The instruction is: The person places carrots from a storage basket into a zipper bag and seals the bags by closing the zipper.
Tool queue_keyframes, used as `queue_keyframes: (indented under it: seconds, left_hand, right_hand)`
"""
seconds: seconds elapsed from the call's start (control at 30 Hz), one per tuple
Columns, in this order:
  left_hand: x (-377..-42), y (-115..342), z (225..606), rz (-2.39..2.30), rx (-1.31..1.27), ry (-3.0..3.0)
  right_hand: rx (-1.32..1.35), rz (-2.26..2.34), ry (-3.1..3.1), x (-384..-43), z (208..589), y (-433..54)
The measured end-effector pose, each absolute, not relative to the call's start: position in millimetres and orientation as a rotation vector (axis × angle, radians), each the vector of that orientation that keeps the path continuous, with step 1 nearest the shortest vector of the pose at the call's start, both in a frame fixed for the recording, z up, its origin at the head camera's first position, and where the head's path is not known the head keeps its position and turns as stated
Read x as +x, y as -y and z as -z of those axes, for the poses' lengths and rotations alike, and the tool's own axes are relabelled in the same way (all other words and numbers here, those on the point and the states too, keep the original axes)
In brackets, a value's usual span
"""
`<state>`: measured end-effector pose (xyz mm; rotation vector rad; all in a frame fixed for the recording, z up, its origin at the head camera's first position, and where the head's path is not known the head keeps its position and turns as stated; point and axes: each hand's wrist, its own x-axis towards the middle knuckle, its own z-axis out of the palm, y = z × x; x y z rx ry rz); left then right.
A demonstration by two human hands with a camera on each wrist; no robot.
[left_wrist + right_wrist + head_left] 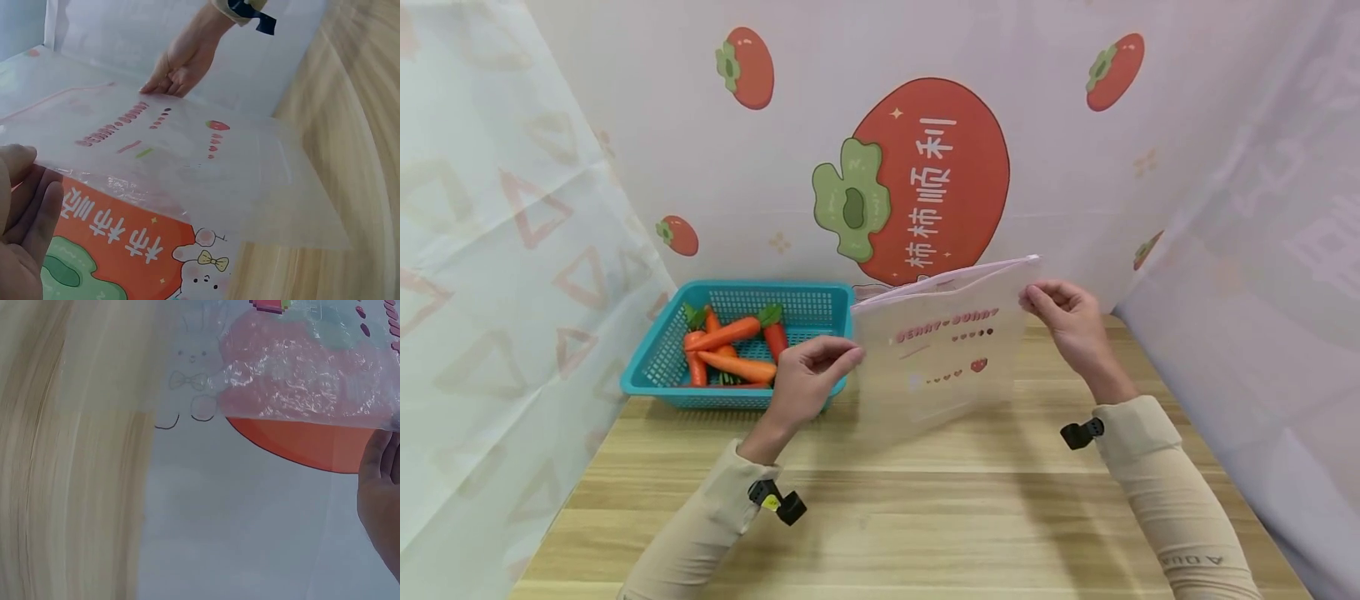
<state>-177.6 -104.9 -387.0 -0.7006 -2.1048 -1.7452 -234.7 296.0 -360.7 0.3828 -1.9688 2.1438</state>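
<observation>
Edge-pinch on a limp film. The left hand [808, 375] and the right hand [1070, 321] hold up a translucent, rectangular plastic bag with pink and red printing [940, 354], which hangs between the two sets of fingers. The left fingers pinch its left margin between thumb and forefinger, below the top corner; the right fingers pinch the opposite margin likewise. Between and above the fingers, the pale pink strip along the bag's mouth [880, 298] appears slightly parted at the middle (how far is hard to tell).

Likely faults: smooth, thin film caught only at its margins could slide out of either pinch, dropping one corner. Drawing the fingers apart would pull the strip taut and press the mouth flat; bringing them together would let the panels buckle. Below the fingers, the unsupported lower edge could fold if lowered onto the pale, wood-grained table [925, 521]. Just beside the left fingers, a turquoise, perforated rectangular basket [820, 304] of orange carrots [741, 367] could be knocked by a wide leftward swing
</observation>
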Motion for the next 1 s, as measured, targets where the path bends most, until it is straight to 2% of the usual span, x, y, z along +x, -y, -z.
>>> queue_keyframes:
  seconds: [0.2, 0.33, 0.43, 0.7, 1.0]
  left_hand:
    - [-174.9, 121.3, 392.0, 1.841, -0.915, 2.196]
    - [-195.1, 141.7, 386.8, 1.999, -1.089, 2.239]
    - [-214.6, 148.4, 365.4, 2.02, -1.072, 2.323]
    - [-251.4, 114.6, 284.7, 1.703, -1.107, 2.703]
    - [-256.6, 85.5, 269.7, 1.603, -1.029, 2.793]
  right_hand:
    - [0.447, -2.31, 1.854, -237.7, 363.9, -290.7]
    - [0.47, -2.375, 1.808, -238.5, 365.0, -288.7]
    - [0.463, -2.408, 1.798, -238.6, 364.3, -288.5]
    - [0.413, -2.416, 1.815, -242.6, 366.1, -287.7]
    - [0.391, -2.264, 1.951, -247.7, 367.3, -281.5]
